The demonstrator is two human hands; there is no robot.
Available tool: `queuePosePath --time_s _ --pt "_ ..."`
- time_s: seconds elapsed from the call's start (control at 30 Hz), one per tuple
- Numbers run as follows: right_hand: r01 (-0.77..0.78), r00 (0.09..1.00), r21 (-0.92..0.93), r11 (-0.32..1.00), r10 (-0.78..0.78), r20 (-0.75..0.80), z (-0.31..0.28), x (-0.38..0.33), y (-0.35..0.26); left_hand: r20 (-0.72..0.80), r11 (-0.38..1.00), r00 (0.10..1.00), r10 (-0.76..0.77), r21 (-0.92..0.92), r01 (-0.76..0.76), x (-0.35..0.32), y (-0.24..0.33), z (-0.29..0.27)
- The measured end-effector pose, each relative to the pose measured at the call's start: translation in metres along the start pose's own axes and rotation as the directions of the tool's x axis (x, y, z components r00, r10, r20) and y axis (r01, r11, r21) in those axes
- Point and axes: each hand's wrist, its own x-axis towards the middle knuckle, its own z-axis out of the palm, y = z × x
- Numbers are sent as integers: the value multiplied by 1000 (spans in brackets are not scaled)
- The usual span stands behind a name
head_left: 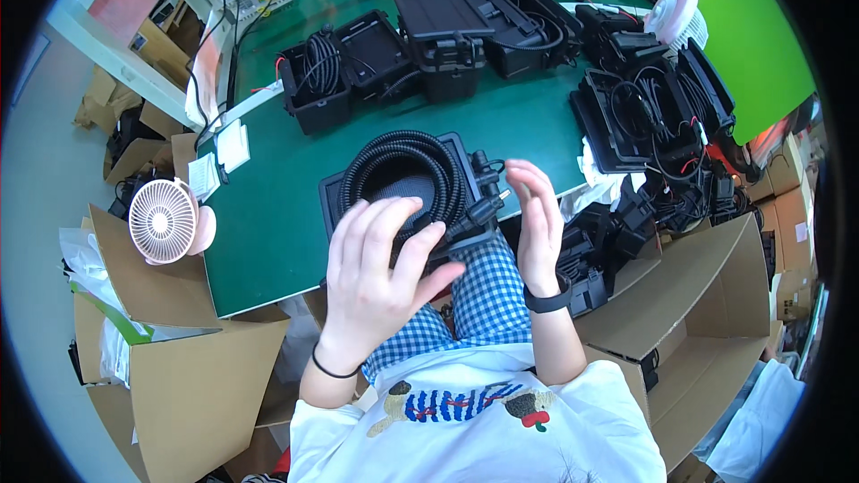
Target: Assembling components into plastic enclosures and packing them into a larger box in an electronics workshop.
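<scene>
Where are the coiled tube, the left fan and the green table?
Coiled tube (403, 145), head view: its upper loop.
Left fan (161, 222), head view: its front grille.
Green table (268, 224), head view: its bare top.

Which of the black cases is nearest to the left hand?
The case at the picture's centre, partly covered by thick ribbed hose; the others lie farther away.

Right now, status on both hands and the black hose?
Left hand open, contact unclear. Right hand open, beside the connector. Black hose coiled over black case, near edge partly hidden by left hand.
</scene>
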Motion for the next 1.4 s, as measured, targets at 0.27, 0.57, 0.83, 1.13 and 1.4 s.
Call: queuePosePath --time_s 0.27,0.57,0.83,1.13,1.4 --pt "308 917 -211 928 -231 324 -7 22 -34 -115 995 993 34 102 -22 13 21 24" --pt "689 702 -556 466 -235 672 -12 37 -69 -39 999 998 50 -10 -50 11 16 18" --pt "404 797 -586 703 44 603 0 25 -74 -241 968 949 203 -98 -232 5 7 40" --pt "689 706 -591 419 -205 677 -13 30 -72 -167 981 972 167 -68 -180 8 2 36" --pt "439 829 -608 662 -36 559 5 30 -85 -278 970 946 166 -126 -207 7 2 41"
